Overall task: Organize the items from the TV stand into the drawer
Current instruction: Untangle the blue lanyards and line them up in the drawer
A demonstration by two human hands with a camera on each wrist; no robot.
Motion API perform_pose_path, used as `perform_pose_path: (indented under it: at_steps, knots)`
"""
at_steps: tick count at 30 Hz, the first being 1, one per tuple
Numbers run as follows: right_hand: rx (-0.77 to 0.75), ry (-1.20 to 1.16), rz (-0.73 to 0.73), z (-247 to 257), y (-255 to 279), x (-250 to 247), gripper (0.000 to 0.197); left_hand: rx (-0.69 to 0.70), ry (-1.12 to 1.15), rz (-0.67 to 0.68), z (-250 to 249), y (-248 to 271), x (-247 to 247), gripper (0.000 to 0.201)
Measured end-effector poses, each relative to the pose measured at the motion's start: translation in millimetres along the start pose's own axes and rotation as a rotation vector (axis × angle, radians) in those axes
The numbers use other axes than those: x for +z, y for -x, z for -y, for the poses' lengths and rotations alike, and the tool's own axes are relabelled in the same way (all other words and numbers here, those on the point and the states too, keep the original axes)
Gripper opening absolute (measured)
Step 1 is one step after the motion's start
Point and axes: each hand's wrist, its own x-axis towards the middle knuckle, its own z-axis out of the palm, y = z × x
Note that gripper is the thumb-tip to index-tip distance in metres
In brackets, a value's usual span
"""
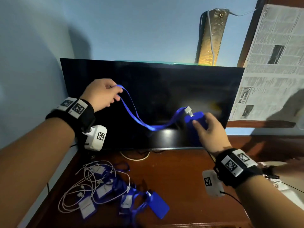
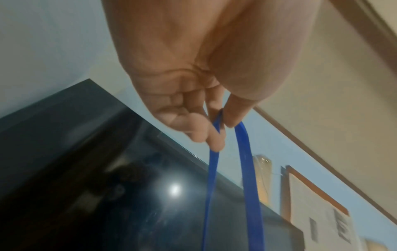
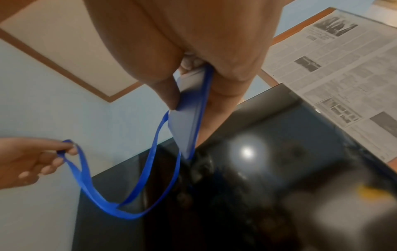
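Observation:
A blue lanyard strap (image 1: 131,111) sags in the air in front of the TV screen. My left hand (image 1: 105,94) pinches the strap's looped end (image 2: 219,122) between thumb and fingers, up at the left. My right hand (image 1: 209,127) grips the blue card holder (image 1: 195,122) at the strap's other end, thumb on its face (image 3: 184,108). A white clip (image 1: 188,111) joins strap and holder. On the brown TV stand (image 1: 181,178) below lies a tangle of several more blue card holders (image 1: 158,204) with lanyards and white cables (image 1: 92,175). No drawer shows.
The black TV (image 1: 164,83) stands at the back of the stand, close behind both hands. A newspaper sheet (image 1: 269,66) hangs at the right. A blue wall lies behind, and a gold fish ornament (image 1: 210,35) stands above the TV.

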Motion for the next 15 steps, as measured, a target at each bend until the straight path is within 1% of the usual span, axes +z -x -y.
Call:
perform_pose_path:
  at_steps: [2,3,4,5,6,7,8,9,10,11,12,13,14,15]
  knots:
    - [-0.037,-0.02,0.063,5.6,9.5,9.6,0.01,0.031,-0.26,0.119,5.8,15.9,6.7,0.015]
    - [-0.054,-0.037,0.087,7.8,13.8,14.1,0.011,0.015,-0.398,0.195,11.1,25.5,12.2,0.01]
    - [-0.072,-0.058,0.119,11.8,18.8,17.5,0.013,-0.025,-0.506,0.28,16.6,37.0,19.8,0.013]
    - [-0.087,-0.091,0.158,15.2,23.5,20.8,0.013,-0.062,-0.579,0.374,22.7,49.5,28.5,0.036]
    - [-0.098,-0.133,0.21,20.4,28.7,23.7,0.012,-0.1,-0.593,0.466,28.1,63.2,37.9,0.063]
    - [-0.108,-0.18,0.258,27.3,33.9,26.4,0.013,-0.115,-0.548,0.521,33.6,75.9,48.4,0.084]
    - [-0.121,-0.217,0.301,35.1,39.0,28.2,0.012,-0.105,-0.429,0.558,36.5,90.7,58.6,0.097]
    - [-0.142,-0.249,0.333,42.9,43.9,29.6,0.009,-0.087,-0.262,0.577,37.9,105.1,68.2,0.102]
    - [-0.167,-0.271,0.351,51.2,48.0,30.8,0.008,-0.06,-0.061,0.584,38.8,118.2,77.1,0.1]
    - [-0.185,-0.295,0.36,57.4,50.7,32.6,0.008,-0.035,0.13,0.587,38.7,129.1,85.3,0.092]
    - [-0.191,-0.32,0.368,63.4,53.0,33.7,0.009,-0.021,0.296,0.589,37.9,138.7,92.7,0.077]
    - [-0.19,-0.349,0.378,66.4,54.7,35.9,0.01,-0.019,0.419,0.574,36.6,146.3,97.4,0.057]
    - [-0.188,-0.368,0.389,68.6,56.4,37.3,0.012,-0.019,0.483,0.53,34.5,152.4,98.6,0.036]
    - [-0.188,-0.379,0.397,69.1,58.2,38.3,0.014,-0.035,0.511,0.469,32.7,157.4,97.5,0.019]
